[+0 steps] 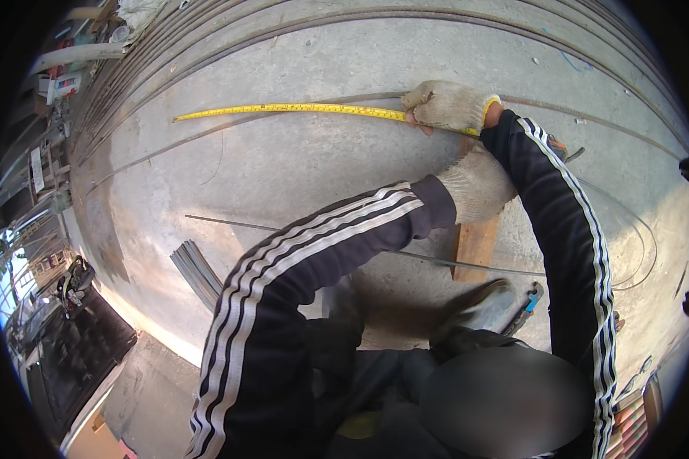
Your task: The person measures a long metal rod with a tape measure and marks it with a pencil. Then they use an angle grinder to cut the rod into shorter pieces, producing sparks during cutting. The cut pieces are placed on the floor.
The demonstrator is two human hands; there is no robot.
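Observation:
A yellow tape measure blade [314,109] stretches leftward across the concrete floor, beside a long thin steel rod [230,124]. My right hand [445,105], in a pale knitted glove, closes on the blade near its right end, over the rod. My left hand [478,187], gloved the same way, is just nearer to me, beneath my crossing right forearm; its fingers are hidden. Past that forearm, a small orange and dark piece [556,145] peeks out, perhaps the tape's case. Below my left hand lies a wooden block [475,249].
Several long rods [344,15] curve along the far side. A thinner rod [482,266] crosses the block near my feet. Short grey bars [195,271] lie bundled at left. A blue-handled tool [524,307] rests beside my shoe [486,306]. Loose wire [651,252] loops at right.

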